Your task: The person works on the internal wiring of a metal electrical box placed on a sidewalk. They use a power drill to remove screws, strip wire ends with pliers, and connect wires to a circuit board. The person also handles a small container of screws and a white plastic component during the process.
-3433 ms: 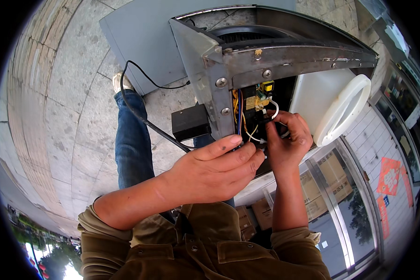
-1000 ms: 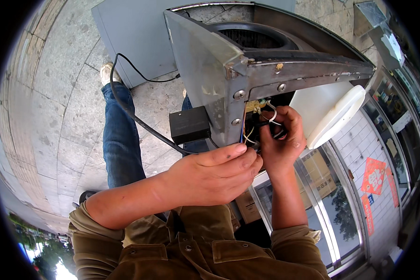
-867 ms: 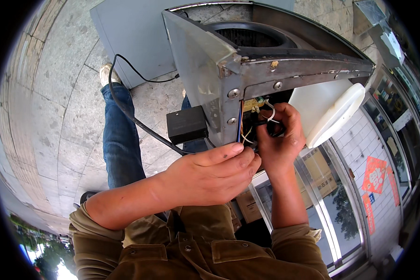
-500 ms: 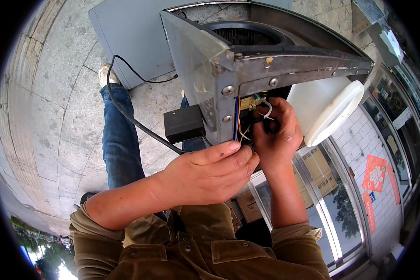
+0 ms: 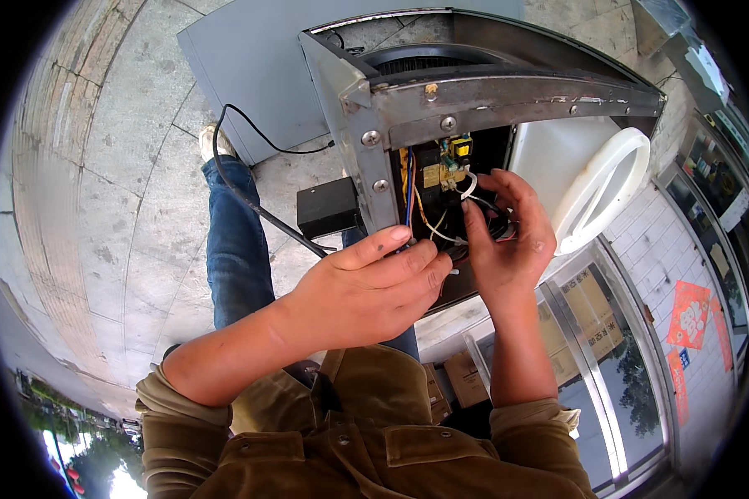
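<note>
Pale stone paving (image 5: 141, 191) spreads across the left, and at the right a white tiled wall (image 5: 641, 241) carries a red poster (image 5: 689, 320) beside a glass door (image 5: 587, 382). Between them stands a dark metal machine (image 5: 516, 96) with 3 large screws near its corner and an opening in the side facing the person. Inside sit a circuit board with a yellow part (image 5: 462, 147), blue and orange wires (image 5: 409, 187) and a white wire (image 5: 471, 187). At the opening's lower left, the left hand (image 5: 387, 279) has its fingers close together; I cannot tell whether they grip anything behind. Opposite, the right hand (image 5: 512, 237) curves, thumb and forefinger narrowly apart beside the white wire; whether it pinches a wire is unclear. Left of the machine is a black box (image 5: 326, 208), near a black cable (image 5: 266, 220); a white bucket (image 5: 549, 162) is at the right.
</note>
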### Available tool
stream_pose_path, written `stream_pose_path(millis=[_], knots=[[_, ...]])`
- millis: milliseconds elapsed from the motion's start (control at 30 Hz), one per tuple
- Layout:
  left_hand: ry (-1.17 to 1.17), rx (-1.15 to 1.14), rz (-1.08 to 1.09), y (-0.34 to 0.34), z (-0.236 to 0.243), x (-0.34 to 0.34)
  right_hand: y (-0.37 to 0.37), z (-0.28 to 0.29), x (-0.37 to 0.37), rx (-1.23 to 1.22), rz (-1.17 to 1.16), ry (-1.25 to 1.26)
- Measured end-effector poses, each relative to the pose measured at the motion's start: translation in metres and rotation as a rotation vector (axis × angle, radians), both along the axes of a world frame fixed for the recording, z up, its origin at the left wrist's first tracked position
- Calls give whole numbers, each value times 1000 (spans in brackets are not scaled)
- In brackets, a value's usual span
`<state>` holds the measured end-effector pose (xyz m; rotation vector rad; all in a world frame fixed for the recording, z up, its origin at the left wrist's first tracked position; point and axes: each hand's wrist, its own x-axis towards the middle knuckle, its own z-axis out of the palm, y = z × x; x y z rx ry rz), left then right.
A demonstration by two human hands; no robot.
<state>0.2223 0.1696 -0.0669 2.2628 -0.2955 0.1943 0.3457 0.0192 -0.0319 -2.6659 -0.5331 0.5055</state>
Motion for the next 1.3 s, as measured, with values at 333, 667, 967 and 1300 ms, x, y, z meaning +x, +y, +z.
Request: stream_pose_path(millis=[333,667,967,1300], knots=[[167,-290,239,32,41,2,-50,35,-24,285,-266,206],[342,128,229,31,67,28,-67,40,-44,389,-231,410],[564,507,-272,4,82,81,-67,25,-51,520,-59,177],[610,661,-414,-5,76,87,-61,12,-57,553,-83,184]])
